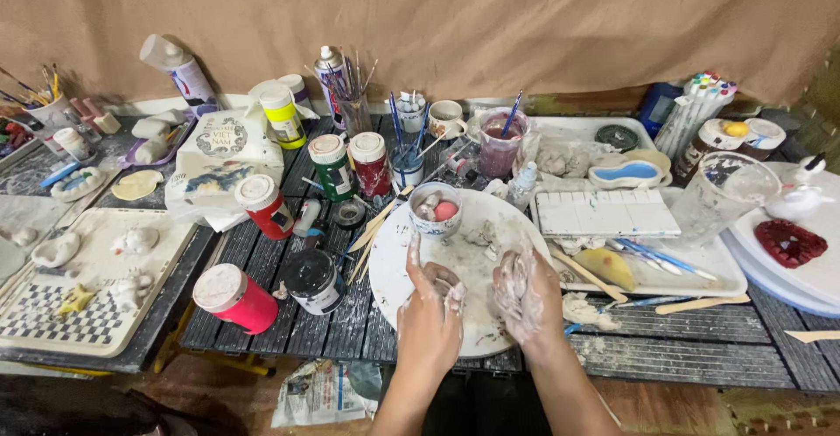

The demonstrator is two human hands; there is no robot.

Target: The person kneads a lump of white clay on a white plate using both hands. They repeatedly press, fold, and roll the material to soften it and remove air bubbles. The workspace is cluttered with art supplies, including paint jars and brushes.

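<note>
Two hands: working over a round white plate (490,331), both smeared with pale clay.
Left hand (430,309): fingers (414,257) curling narrowly round a small grey clay lump (444,280), pressing it on the plate.
Right hand (525,292): fingers (514,265) closing loosely, holding nothing visible, just beside the lump.
Beyond: small bowl (435,210) sitting on the plate's far edge.
Left side: paint jars (262,204) standing on the slatted table (682,348).

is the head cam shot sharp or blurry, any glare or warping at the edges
Head view: even, soft light with no hard shadows; the left hand and right hand over the round white board look fairly sharp. Faint sheen on the pink jar, no strong glare. Wide-lens warping bends the table edge and the corners look softer.
</note>
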